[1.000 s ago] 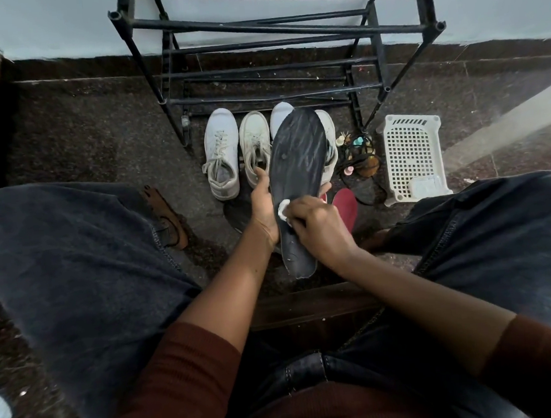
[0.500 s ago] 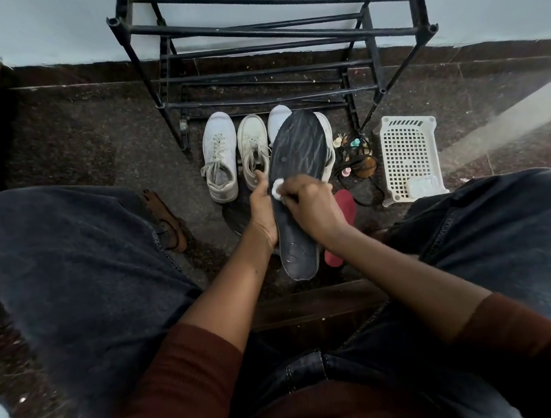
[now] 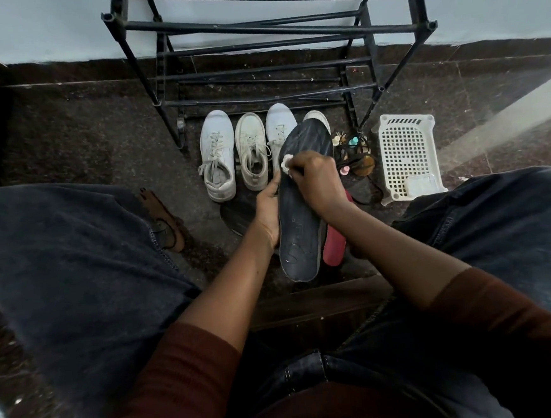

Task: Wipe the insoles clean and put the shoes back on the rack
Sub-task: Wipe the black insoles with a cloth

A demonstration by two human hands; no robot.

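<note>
Insole: dark insole (image 3: 301, 213) held up mid-scene, between the knees.
L hand: left hand (image 3: 269, 209) grips its left edge; fingers hidden behind.
R hand: right hand (image 3: 315, 182) pinches white wipe (image 3: 286, 162) onto insole's far part.
Hidden: 4th white shoe (image 3: 318, 117) mostly behind insole; red insole (image 3: 335, 247) partly covered, to its right.
Rack: rack (image 3: 269, 28) far, top cut off.
Writing: faint marks at insole heel, unreadable.
</note>
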